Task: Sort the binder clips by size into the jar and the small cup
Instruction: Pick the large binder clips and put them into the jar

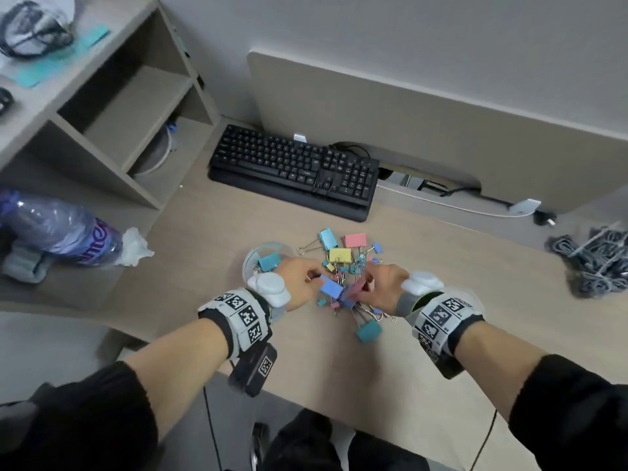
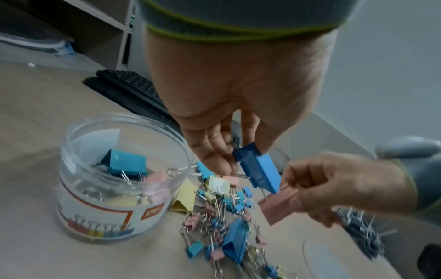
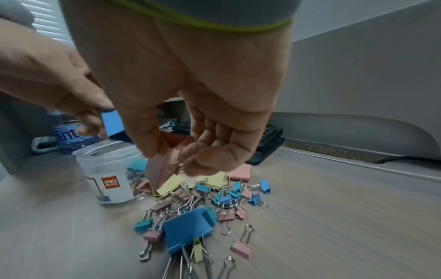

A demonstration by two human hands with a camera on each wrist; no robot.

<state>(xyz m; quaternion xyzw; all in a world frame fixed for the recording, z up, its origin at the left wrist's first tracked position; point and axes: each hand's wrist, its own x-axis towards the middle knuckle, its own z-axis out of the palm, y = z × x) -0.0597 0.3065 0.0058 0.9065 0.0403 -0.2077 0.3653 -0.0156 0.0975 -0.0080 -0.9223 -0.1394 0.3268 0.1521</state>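
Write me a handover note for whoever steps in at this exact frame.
Left hand holds a large blue clip; right hand holds a large pink clip, both above the pile.
The jar, left of the pile, already has a few large clips.
The small cup isn't clearly visible.
Left: put these two in the jar, then sort the remaining mixed clips on the desk.

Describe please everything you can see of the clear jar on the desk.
The jar is a squat round container of clear plastic, as it looks, with a threaded open mouth and no lid on it. A white label with an orange logo and pictured clips wraps its side. It stands upright on the desk, left of the clip pile. Inside lie several large clips, teal, pink and yellow. Neither hand touches it.
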